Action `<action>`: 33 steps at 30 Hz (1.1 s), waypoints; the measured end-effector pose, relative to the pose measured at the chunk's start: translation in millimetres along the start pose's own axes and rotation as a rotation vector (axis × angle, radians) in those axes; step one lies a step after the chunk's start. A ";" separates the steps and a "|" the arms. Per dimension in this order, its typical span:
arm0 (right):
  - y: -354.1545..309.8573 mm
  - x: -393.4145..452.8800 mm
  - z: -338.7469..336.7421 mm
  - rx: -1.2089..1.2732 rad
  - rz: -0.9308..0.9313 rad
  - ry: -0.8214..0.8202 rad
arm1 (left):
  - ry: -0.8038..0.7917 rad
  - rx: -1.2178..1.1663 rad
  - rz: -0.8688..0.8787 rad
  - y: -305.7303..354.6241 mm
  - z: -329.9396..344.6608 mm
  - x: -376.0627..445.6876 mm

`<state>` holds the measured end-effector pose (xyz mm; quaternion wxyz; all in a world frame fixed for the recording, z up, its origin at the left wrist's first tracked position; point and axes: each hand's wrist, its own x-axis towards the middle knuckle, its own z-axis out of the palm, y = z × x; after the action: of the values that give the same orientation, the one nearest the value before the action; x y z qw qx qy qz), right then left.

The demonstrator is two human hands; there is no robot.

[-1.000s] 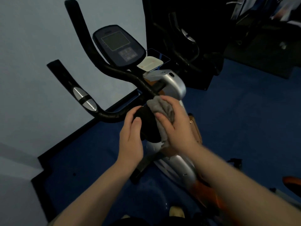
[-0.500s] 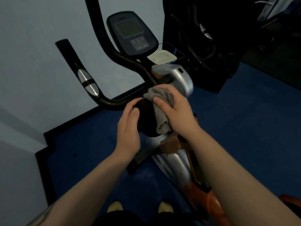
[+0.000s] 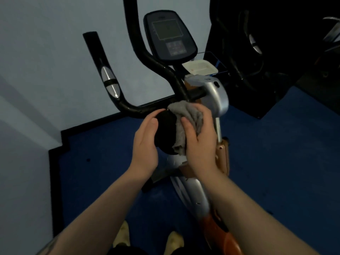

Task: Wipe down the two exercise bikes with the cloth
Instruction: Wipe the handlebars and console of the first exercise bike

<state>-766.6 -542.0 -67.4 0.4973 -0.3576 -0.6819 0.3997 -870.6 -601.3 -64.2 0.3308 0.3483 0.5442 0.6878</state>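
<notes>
A grey cloth (image 3: 185, 124) is gripped by the right hand (image 3: 200, 142) and pressed against a round black knob (image 3: 166, 133) at the middle of the bike's (image 3: 215, 100) handlebar (image 3: 132, 107). The knob's other side is cupped by the left hand (image 3: 145, 146), fingers gently curved. A dark console (image 3: 169, 35) is mounted above. A second bike (image 3: 252, 43), apparently, is half hidden in shadow at the right. Blue floor (image 3: 276, 153) is seen below.

The second exercise bike (image 3: 257, 52) sits in deep shadow, cut off by the right edge, while the near handlebar (image 3: 132, 24) runs off the top.
</notes>
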 end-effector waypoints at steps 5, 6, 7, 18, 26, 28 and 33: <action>-2.8 -6.1 -7.1 0.004 0.040 -0.082 | -0.017 -0.007 -0.042 0.0 -5.1 -1.4; -5.0 6.9 -13.3 -0.094 -0.009 -0.166 | -0.030 -0.003 -0.043 0.7 -7.3 -1.4; -7.5 22.9 -18.4 -0.184 -0.028 -0.262 | -0.037 -0.002 -0.039 1.6 -8.0 -1.9; -4.4 18.2 -19.6 -0.387 -0.059 -0.257 | 0.032 0.126 -0.059 3.1 -3.1 -12.4; -7.5 23.7 -16.8 -0.312 -0.038 -0.289 | 0.003 0.386 -0.019 11.7 -5.1 -12.4; -6.0 21.3 -26.0 -0.315 -0.039 -0.343 | -0.045 0.443 -0.038 12.9 -10.0 -11.0; -24.4 61.6 -10.1 -0.696 -0.129 -0.512 | -0.186 0.470 -0.072 7.4 -14.3 -13.4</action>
<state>-774.4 -495.9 -19.4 0.1860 -0.3500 -0.8982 0.1900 -875.9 -621.3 -60.9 0.3136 0.4578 0.6686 0.4951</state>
